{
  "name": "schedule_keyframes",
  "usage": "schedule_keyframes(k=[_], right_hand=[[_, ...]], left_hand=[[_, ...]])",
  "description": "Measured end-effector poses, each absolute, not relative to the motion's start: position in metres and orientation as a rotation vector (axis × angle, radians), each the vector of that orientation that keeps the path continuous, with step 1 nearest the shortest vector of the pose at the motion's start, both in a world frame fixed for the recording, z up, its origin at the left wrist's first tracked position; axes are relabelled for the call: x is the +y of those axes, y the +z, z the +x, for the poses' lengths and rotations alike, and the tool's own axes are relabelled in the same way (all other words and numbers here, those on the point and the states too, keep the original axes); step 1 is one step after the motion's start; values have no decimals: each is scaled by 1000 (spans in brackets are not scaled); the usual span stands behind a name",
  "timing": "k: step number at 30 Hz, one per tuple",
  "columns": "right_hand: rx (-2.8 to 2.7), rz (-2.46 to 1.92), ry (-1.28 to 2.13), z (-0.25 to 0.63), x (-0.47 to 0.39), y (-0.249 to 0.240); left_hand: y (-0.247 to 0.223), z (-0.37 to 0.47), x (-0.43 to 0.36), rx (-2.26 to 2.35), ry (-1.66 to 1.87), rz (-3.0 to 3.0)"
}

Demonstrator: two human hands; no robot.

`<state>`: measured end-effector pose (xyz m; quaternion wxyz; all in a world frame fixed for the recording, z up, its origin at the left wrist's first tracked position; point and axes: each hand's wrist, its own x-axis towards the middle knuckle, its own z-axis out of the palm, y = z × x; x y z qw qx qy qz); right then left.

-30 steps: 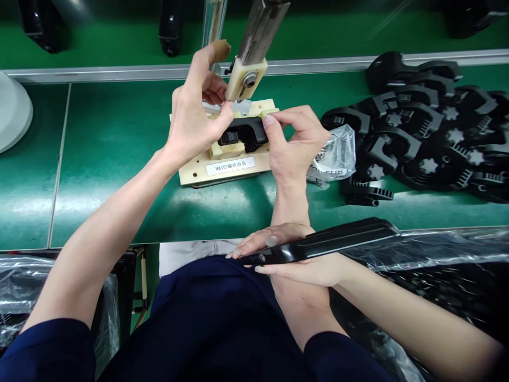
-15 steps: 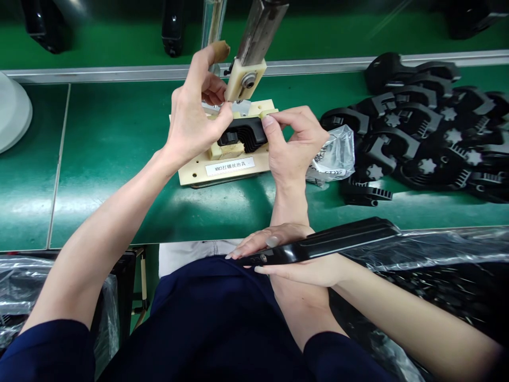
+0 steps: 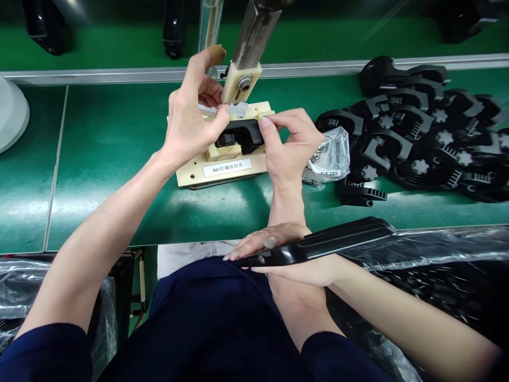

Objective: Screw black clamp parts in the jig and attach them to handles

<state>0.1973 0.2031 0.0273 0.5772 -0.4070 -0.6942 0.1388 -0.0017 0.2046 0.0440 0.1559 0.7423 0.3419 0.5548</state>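
Observation:
A black ribbed plastic part (image 3: 247,131) sits in a cream screw-driving jig (image 3: 260,162) with a printed label. My right hand (image 3: 290,139) has thumb and forefinger closed on the part's right end. At its left end, my left hand (image 3: 194,109) is curled, thumb and fingers nearly together beside a cream tool head (image 3: 242,82). Whatever those fingers hold is hidden. The tool head hangs from a metal shaft (image 3: 256,34) just above the jig. A tan covering wraps one raised left fingertip.
Several black plastic parts (image 3: 429,138) are heaped at right. A clear bag of small metal pieces (image 3: 332,156) lies beside the jig. Another person's hands (image 3: 318,269) hold a long black housing (image 3: 338,241) across my right forearm. White round object (image 3: 11,114) at left.
The whole view has shifted slightly. Both of my hands keep their places at the jig, and the other person's hands still hold the black housing.

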Motion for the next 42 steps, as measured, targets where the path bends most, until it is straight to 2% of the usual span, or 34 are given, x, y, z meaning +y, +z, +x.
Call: schedule_keyframes(k=[13,27,42], right_hand=[[-1645,-988,414,201,204,23],[-1638,-983,297,198,203,27],[-1722,-942,398,200,212,38]], left_hand=[[51,5,200,1123,1598,2073],[55,8,197,1201,1614,2114],[38,-3,207,984,1550,2134]])
